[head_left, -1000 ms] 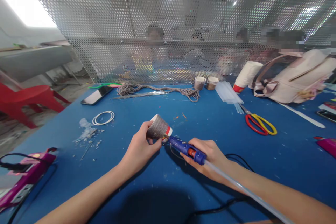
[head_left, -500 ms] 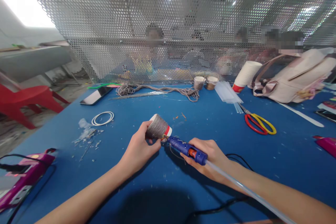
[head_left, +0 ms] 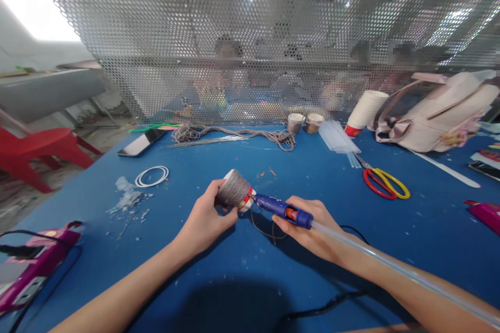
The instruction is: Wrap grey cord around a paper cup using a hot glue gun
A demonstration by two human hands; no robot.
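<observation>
My left hand (head_left: 205, 217) is closed around a paper cup (head_left: 234, 190) wound with grey string, held on its side just above the blue table (head_left: 219, 281). A red band and white rim show at the cup's right end. My right hand (head_left: 312, 226) grips a blue glue gun (head_left: 282, 208) whose nozzle touches the cup by the red band. A long clear glue stick (head_left: 390, 268) juts out of the gun's back along my right forearm. A loose end of string hangs below the nozzle.
Red and yellow scissors (head_left: 385, 183), clear glue sticks (head_left: 338, 138), stacked paper cups (head_left: 365, 109) and a beige bag (head_left: 437, 114) lie right. A string bundle (head_left: 234, 134), phone (head_left: 141, 142), white rings (head_left: 152, 175) and a pink power strip (head_left: 37, 260) lie left. Perforated metal screen behind, people beyond.
The glue gun has swung up a little and its nozzle now sits against the cup's red band. My left hand holds the cup in nearly the same spot.
</observation>
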